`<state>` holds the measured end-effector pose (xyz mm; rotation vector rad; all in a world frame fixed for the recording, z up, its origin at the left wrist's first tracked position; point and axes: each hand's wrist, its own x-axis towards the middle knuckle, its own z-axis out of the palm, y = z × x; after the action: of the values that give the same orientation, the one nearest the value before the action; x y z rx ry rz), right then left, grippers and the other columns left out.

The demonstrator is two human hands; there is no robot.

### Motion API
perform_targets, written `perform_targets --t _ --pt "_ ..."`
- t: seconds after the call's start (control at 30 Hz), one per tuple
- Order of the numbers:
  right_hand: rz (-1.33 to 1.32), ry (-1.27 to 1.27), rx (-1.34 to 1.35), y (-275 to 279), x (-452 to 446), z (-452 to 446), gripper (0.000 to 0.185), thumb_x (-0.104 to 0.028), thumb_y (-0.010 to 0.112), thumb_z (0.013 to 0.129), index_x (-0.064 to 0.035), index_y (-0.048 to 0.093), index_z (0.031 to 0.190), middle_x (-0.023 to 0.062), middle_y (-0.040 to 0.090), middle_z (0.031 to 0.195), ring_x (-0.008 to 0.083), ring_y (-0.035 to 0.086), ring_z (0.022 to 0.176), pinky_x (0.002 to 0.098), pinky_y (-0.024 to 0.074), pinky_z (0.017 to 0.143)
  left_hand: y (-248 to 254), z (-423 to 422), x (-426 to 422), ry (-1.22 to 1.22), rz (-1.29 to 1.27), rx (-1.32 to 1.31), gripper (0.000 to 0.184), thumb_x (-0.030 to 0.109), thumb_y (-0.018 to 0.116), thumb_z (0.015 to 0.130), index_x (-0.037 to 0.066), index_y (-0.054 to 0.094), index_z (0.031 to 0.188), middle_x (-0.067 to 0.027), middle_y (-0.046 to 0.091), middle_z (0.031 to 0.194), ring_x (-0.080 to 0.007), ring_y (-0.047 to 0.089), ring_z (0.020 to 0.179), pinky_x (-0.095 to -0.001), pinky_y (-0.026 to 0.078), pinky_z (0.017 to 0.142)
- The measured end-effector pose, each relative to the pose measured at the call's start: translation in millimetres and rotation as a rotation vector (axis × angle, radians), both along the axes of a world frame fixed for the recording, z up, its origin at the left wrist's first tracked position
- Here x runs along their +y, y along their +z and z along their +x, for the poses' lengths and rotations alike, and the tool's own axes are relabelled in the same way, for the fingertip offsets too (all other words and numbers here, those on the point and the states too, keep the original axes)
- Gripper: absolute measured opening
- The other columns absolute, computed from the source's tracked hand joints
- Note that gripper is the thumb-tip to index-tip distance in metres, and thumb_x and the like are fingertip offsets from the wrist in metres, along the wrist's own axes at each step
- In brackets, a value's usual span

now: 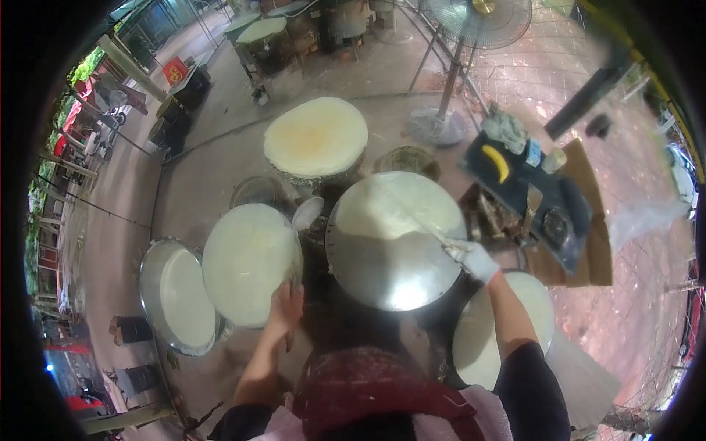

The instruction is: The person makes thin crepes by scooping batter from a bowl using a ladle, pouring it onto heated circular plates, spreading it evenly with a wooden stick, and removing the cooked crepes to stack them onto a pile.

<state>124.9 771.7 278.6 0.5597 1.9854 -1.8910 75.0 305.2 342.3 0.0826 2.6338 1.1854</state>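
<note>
The slender pale stick (421, 220) looks light and stiff, best held by its near end, where the white-gloved right hand (472, 260) is closed around it; it slants forward over a round silver metal pan (379, 273). The bare left hand (286, 306) is at a round cream-white disc (248, 259), its opening and grip unclear.

The round griddle (401, 268) is smooth, polished metal with a bright glare, partly under a pale film (371, 209) of softer sheen. At the griddle's right edge, the white glove (482, 266) on the right hand (473, 260) is matt cloth, and farther right stands dull brown cardboard (599, 246). Left of the griddle is a glossy metal basin (151, 290); behind it, a crumpled, clear plastic bag (434, 126) shines
</note>
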Motion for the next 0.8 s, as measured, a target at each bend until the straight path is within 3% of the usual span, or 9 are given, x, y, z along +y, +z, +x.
perform_targets --t 0.07,0.1,0.2,0.27,0.37,0.5,0.67,0.73,0.8 --pt "-0.058 0.145 -0.230 18 -7 -6 0.033 -0.014 0.064 0.092 -0.0024 0.062 0.123 -0.0002 0.066 0.103 0.0077 0.057 0.083 0.0200 0.0469 0.072 -21 -15 -2 -0.002 -0.018 0.060 0.019 0.013 0.050 0.090 -0.004 0.051 0.083 -0.0180 0.054 0.066 -0.0301 0.053 0.057 -0.0402 0.044 0.055" --pt "-0.053 0.196 -0.136 25 -12 -1 0.033 -0.016 0.064 0.092 -0.0051 0.063 0.123 -0.0050 0.063 0.092 0.0029 0.050 0.065 0.0180 0.0380 0.052 -29 -23 -1 -0.022 -0.036 0.118 0.019 0.012 0.049 0.090 -0.005 0.051 0.083 -0.0200 0.055 0.068 -0.0336 0.054 0.058 -0.0411 0.045 0.056" --pt "-0.123 0.257 -0.245 17 11 24 0.033 -0.015 0.063 0.092 -0.0041 0.063 0.124 -0.0017 0.064 0.091 0.0044 0.047 0.065 0.0183 0.0388 0.056 -47 -50 12 -0.109 -0.120 0.331 0.019 0.013 0.050 0.090 -0.006 0.052 0.085 -0.0244 0.058 0.072 -0.0408 0.058 0.064 -0.0432 0.047 0.059" --pt "0.094 0.292 0.093 5 29 31 0.034 -0.013 0.063 0.092 0.0010 0.061 0.123 0.0071 0.066 0.113 0.0121 0.059 0.096 0.0229 0.0474 0.085 -59 -63 19 -0.175 -0.214 0.370 0.021 0.014 0.050 0.090 -0.006 0.053 0.086 -0.0265 0.060 0.075 -0.0429 0.060 0.068 -0.0447 0.047 0.061" --pt "0.103 -0.031 0.117 -8 27 9 0.037 -0.013 0.066 0.090 -0.0052 0.061 0.126 0.0008 0.067 0.092 0.0069 0.058 0.078 0.0207 0.0483 0.067 -68 -77 25 -0.266 -0.371 0.297 0.022 0.017 0.052 0.091 -0.005 0.055 0.090 -0.0290 0.061 0.080 -0.0442 0.062 0.074 -0.0479 0.048 0.063" --pt "-0.078 0.208 -0.146 15 -1 -7 0.034 -0.020 0.065 0.091 -0.0112 0.063 0.124 -0.0083 0.045 0.062 0.0048 0.029 0.043 0.0223 0.0230 0.039 -90 -66 4 -0.462 -0.532 0.385 0.022 0.019 0.051 0.092 -0.003 0.055 0.095 -0.0287 0.061 0.080 -0.0454 0.062 0.076 -0.0509 0.049 0.066" --pt "-0.154 0.307 -0.244 6 -2 45 0.032 -0.021 0.065 0.092 -0.0125 0.064 0.123 -0.0078 0.051 0.067 0.0028 0.037 0.050 0.0185 0.0265 0.041 -28 13 -7 -0.460 -0.582 0.083 0.014 0.015 0.049 0.090 0.002 0.052 0.094 -0.0240 0.063 0.077 -0.0458 0.062 0.076 -0.0511 0.051 0.067" --pt "-0.295 0.167 -0.235 -22 -1 87 0.043 -0.009 0.064 0.090 -0.0066 0.056 0.132 -0.0027 0.062 0.089 0.0061 0.049 0.066 0.0175 0.0382 0.055 -34 41 -15 -0.493 -0.578 -0.035 0.016 0.016 0.049 0.090 0.002 0.050 0.098 -0.0233 0.063 0.073 -0.0464 0.062 0.074 -0.0519 0.051 0.066" --pt "-0.183 0.009 -0.045 1 -43 132 0.042 -0.016 0.069 0.088 -0.0071 0.058 0.127 -0.0047 0.056 0.077 0.0036 0.044 0.055 0.0197 0.0344 0.044 -47 60 -20 -0.580 -0.529 -0.075 0.018 0.018 0.048 0.092 0.002 0.048 0.101 -0.0234 0.064 0.071 -0.0473 0.062 0.072 -0.0529 0.051 0.067"
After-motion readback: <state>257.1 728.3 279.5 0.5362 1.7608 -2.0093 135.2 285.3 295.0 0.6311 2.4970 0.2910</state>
